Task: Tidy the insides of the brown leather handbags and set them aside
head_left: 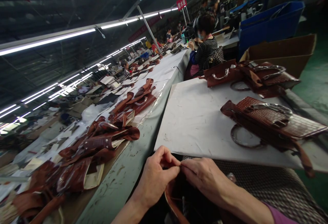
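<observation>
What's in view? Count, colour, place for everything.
Piece: one, brown, bottom centre
Bench: one, white and grey, left
Bench bags: several, brown, overlapping along it
Table: one, white, right
Table bags: about three, brown, right side
Large bin: one, blue, upper right
Cardboard box: one, brown, below bin
Bright sign: one, red, upper centre
Strip lights: many, white, overhead
Workers: several, nearest striped, beyond table
Checked cloth: one, grey, lower right
Sleeve: one, purple, bottom right
Left hand, right hand: one each, bare, bottom centre
</observation>
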{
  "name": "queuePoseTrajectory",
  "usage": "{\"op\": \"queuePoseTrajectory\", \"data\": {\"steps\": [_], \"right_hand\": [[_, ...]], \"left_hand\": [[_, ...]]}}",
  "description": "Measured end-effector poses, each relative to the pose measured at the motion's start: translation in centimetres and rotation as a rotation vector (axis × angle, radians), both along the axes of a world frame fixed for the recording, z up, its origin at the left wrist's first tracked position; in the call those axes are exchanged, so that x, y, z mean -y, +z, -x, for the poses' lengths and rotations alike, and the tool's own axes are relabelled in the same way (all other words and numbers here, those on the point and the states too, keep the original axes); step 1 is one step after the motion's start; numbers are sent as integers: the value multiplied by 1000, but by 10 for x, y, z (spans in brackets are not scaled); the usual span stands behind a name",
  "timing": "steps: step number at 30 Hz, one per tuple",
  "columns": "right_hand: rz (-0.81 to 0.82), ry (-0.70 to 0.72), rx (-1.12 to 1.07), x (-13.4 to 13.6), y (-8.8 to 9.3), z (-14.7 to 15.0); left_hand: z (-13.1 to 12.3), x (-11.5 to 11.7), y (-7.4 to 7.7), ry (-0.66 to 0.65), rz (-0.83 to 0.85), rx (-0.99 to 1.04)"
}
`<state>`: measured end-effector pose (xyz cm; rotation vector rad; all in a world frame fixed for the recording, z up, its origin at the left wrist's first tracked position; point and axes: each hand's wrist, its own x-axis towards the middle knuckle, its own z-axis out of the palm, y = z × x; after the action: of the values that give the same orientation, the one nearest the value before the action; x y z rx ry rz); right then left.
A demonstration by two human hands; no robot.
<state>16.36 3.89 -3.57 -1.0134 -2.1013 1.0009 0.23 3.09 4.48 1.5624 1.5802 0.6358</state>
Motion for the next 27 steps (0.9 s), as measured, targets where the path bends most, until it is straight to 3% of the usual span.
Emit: {"op": "queuePoseTrajectory", "data": {"steps": [7,10,13,16,19,27], "right_hand": [[21,14,-49,-3,1,-3],[71,30,-46,-5,4,-4],[131,50,-42,-7,7,-7],[264,102,-116,-7,8,-16],[362,56,-137,-5,10,-24],[310,45,-12,-2,17,-24]], "left_hand": [[-3,6,17,-104,34,-223],[-3,7,18,-135,82,-310],[-4,7,17,-139,28,-380],[-3,7,17,-143,4,-404],[-2,7,17,-128,13,-402],[-3,3,23,-164,-8,-418]]}}
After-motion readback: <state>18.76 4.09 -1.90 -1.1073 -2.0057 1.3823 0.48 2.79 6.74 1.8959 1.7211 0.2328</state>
